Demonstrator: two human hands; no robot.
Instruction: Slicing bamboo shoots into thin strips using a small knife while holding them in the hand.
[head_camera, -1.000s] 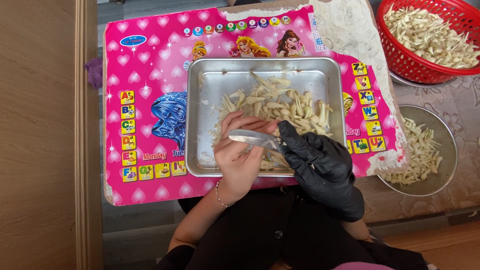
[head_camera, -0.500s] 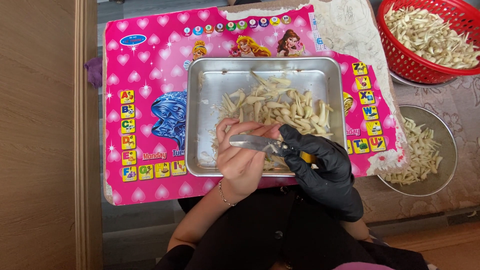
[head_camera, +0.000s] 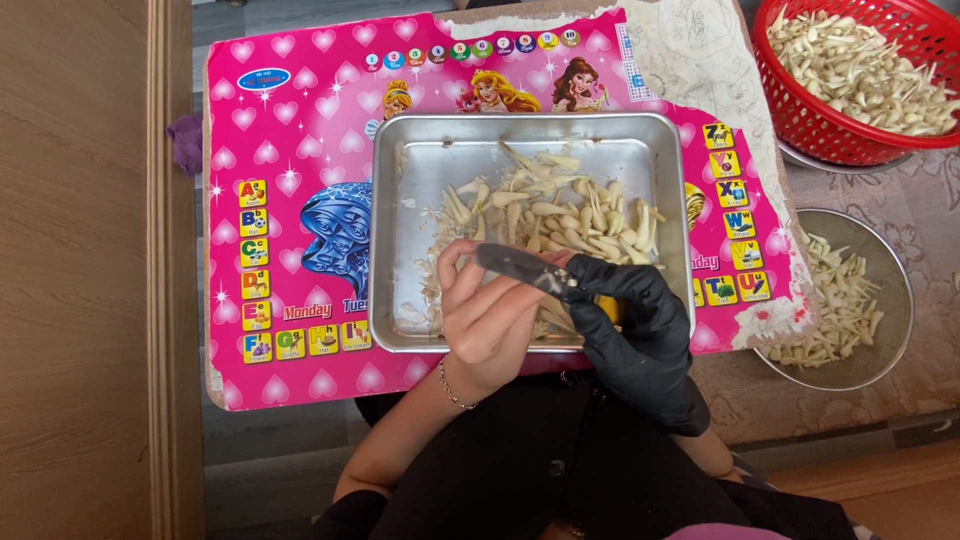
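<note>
Hands (head_camera: 560, 320) meet over tray (head_camera: 400, 300), knife (head_camera: 525, 268) seemingly between them.

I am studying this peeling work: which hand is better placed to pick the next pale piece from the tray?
Probably the left hand: it is bare, while the gloved right hand grips the knife.

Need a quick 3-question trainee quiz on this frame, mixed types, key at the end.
1. True or false: the right hand wears a black glove.
2. Which container is the knife held over? A) red basket B) metal tray C) round metal bowl
3. Fill in: the tray rests on a ___ board printed with hearts.

Key:
1. True; the left hand is bare.
2. B
3. pink
</note>
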